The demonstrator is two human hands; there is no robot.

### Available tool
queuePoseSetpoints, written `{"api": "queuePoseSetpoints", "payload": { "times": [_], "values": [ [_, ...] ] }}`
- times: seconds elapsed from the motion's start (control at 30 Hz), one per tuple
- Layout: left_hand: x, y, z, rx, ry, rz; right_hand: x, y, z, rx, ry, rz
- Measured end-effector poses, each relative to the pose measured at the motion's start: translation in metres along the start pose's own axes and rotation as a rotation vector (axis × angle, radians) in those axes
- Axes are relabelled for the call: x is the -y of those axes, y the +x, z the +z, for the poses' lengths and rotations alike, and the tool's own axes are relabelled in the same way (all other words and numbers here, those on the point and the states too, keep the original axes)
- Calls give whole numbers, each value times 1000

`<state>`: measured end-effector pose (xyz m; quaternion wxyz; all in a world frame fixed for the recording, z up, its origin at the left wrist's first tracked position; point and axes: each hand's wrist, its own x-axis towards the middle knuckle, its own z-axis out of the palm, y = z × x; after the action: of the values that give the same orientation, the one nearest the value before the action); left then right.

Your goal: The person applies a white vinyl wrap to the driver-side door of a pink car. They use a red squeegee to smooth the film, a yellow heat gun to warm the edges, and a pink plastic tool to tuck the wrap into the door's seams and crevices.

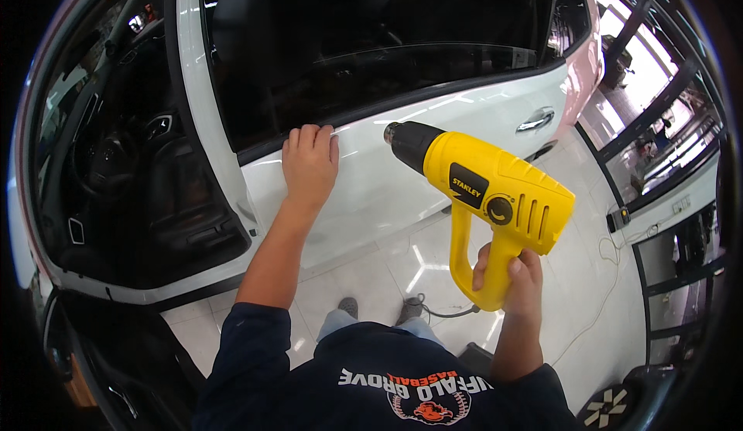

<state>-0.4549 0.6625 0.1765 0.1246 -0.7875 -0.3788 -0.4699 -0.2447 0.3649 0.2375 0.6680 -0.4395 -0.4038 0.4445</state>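
Observation:
My right hand [524, 280] is wrapped round the handle of a yellow heat gun [507, 179] with a black front and a metal nozzle. The gun is held up off the door, its nozzle pointing left toward the window line. Over at the front of the white car door [371, 176], my left hand [312, 156] is at the dark window trim [433, 93]. Its fingers are together and bent over the edge; whether they pinch anything is hidden. A dark cord [453, 315] hangs by the gun's handle.
An open doorway on the left shows the dark car seat [174, 176]. A chrome door handle [535, 120] sits toward the rear. On the tiled floor [573, 276] runs a thin cable [602, 307]. A wheeled dark object [607, 408] stands at lower right, glass-fronted shelving [681, 276] beyond it.

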Motion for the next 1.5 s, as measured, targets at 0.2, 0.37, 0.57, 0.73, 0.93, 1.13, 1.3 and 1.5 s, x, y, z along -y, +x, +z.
{"api": "queuePoseSetpoints", "payload": {
  "times": [0.2,0.37,0.57,0.73,0.93,1.13,1.3,1.5],
  "values": [
    [-11,-1,11,-57,74,-2,-4,25,-33,100,85,58],
    [-19,-8,7,-82,114,-55,-7,42,-67,229,135,55],
    [-2,-39,-29,-124,263,-216,-7,44,-81,164,142,67],
    [75,-114,-97,-237,433,-531,4,50,-67,176,149,60],
    [81,-161,-113,-161,326,-511,-10,66,-19,328,254,180],
    [49,-125,-91,-109,51,-590,-2,63,-4,211,115,88],
    [51,-83,-85,-85,-344,-799,-2,53,-25,39,70,18],
    [62,-71,-65,-238,-751,-1142,-6,42,-39,13,111,21]
  ]
}}
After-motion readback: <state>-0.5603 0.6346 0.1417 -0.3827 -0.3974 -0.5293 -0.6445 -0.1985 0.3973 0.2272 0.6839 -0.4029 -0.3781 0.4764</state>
